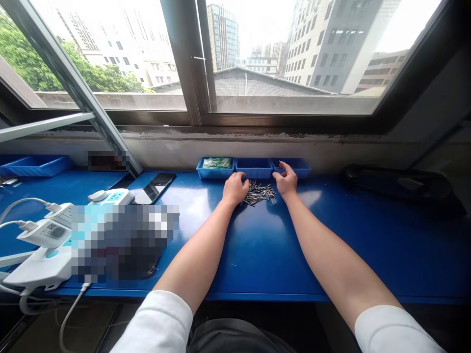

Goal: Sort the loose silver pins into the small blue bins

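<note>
A loose pile of thin dark metal pieces lies on the blue table. Against its left side rests my left hand, fingers curled; whether it grips a piece is too small to see. To the right of the pile, my right hand is raised at the front of the right blue bin, thumb and index finger apart. Nothing shows between those fingers. Beside that bin are a middle blue bin and a left blue bin with green-and-clear packets inside.
At the left are a phone, a white power strip with plugs and cables, and a blurred dark item. Blue trays stand far left. A black case lies at the right. A window runs behind the table.
</note>
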